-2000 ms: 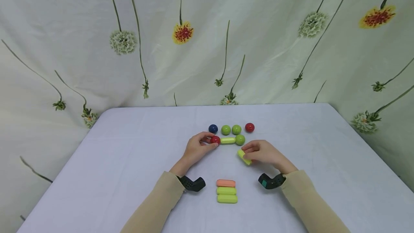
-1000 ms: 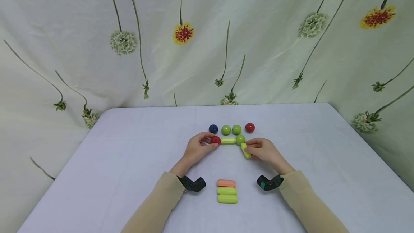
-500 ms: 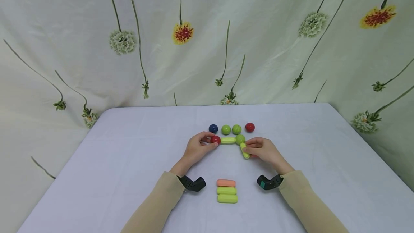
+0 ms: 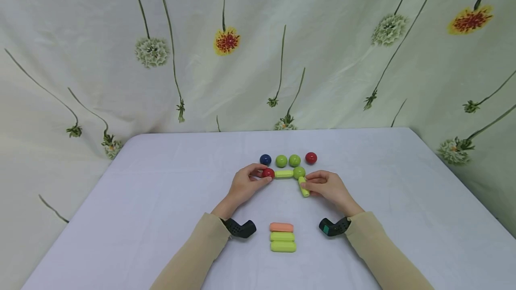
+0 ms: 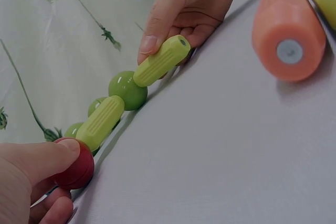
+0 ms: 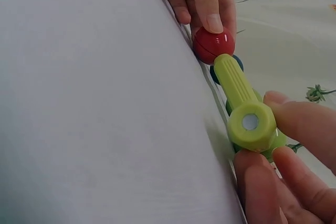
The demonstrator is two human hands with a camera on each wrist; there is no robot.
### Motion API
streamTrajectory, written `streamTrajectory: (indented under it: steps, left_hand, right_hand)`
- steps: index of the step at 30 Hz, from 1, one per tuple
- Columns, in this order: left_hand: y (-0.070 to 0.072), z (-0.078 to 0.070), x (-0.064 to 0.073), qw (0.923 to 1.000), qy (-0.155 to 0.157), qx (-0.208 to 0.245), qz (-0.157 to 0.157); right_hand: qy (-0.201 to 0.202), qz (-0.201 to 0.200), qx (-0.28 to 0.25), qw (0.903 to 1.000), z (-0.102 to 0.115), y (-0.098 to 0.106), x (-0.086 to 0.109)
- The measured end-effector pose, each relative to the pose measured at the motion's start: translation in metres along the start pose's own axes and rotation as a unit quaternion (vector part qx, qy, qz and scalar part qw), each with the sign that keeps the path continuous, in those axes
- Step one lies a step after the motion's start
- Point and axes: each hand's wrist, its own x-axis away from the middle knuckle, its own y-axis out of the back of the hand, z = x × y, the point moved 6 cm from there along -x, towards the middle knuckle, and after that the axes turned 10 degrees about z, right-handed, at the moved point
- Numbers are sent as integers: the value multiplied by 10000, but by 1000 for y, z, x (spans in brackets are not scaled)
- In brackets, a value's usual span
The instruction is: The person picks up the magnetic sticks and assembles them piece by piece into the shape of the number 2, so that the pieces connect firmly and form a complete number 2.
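Observation:
My left hand (image 4: 244, 185) pinches a red ball (image 5: 79, 167) between thumb and fingers. From that ball a yellow-green magnetic rod (image 4: 284, 174) runs right to a green ball (image 4: 299, 172). A second yellow-green rod (image 4: 303, 187) is pinched in my right hand (image 4: 329, 190); its far end meets the green ball and it slants toward me. In the right wrist view a round metal disc (image 6: 250, 121) shows in this rod's near end. Together the balls and rods form a bent chain low over the table.
Behind the chain stand a blue ball (image 4: 265, 159), two green balls (image 4: 281, 161) and a red ball (image 4: 311, 158) in a row. Nearer me lie an orange rod (image 4: 281, 227) and two yellow-green rods (image 4: 283, 246) side by side on the white table (image 4: 161, 218).
My right hand has brought its rod up and left to the green ball, then swung its near end slightly left. The left hand has stayed on the red ball.

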Motion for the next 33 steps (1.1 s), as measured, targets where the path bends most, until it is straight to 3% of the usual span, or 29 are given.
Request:
streamTrajectory:
  steps: [13, 20, 25, 28, 33]
  left_hand:
    - [3, -3, 3, 9992, -158, 211, -317]
    - [15, 3, 2, 9939, -57, 303, -1059]
    - [22, 3, -3, 9887, -179, 352, -1448]
    - [23, 3, -7, 9874, -283, 470, -1485]
    - [20, 7, -18, 9896, -290, 566, -1288]
  right_hand:
    - [40, -35, 23, 10000, -1, -2, -2]
    - [-11, -48, 43, 10000, -2, -4, -3]
    - [31, -29, 84, 10000, 0, -4, -2]
    - [33, -42, 80, 10000, 0, -3, -1]
    - [21, -83, 123, 9999, -2, -2, 0]
